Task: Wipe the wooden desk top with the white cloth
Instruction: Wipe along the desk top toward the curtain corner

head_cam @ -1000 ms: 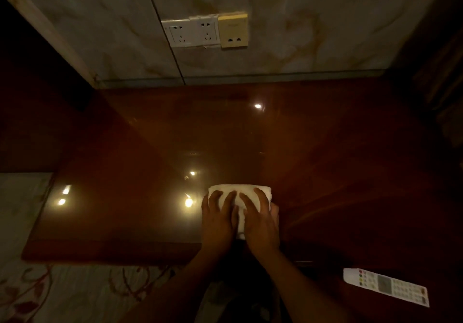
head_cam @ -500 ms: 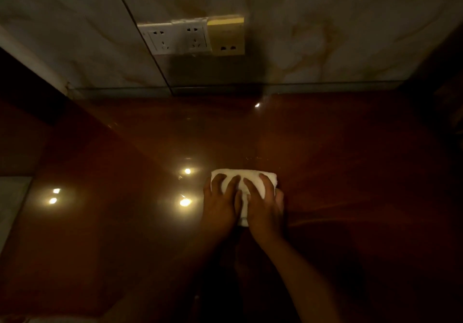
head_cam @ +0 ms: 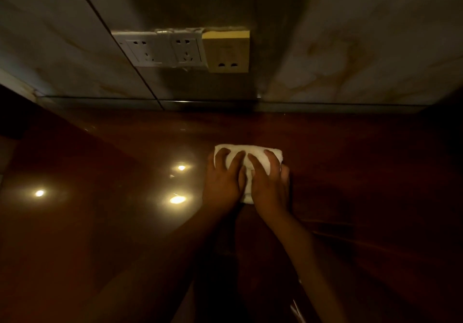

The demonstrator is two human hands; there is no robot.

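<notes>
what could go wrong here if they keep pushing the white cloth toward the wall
1. The folded white cloth is small under both the left hand and the right hand, so fingers may slide off onto the glossy dark wooden desk top and smear it.
2. A damp cloth carried up the wall could reach the white wall sockets.
3. Dim light may hide missed patches.

The glossy dark wooden counter [head_cam: 350, 172] carried a folded white cloth [head_cam: 253, 156] just right of centre, with lamp reflections shining at its nine o'clock.
</notes>
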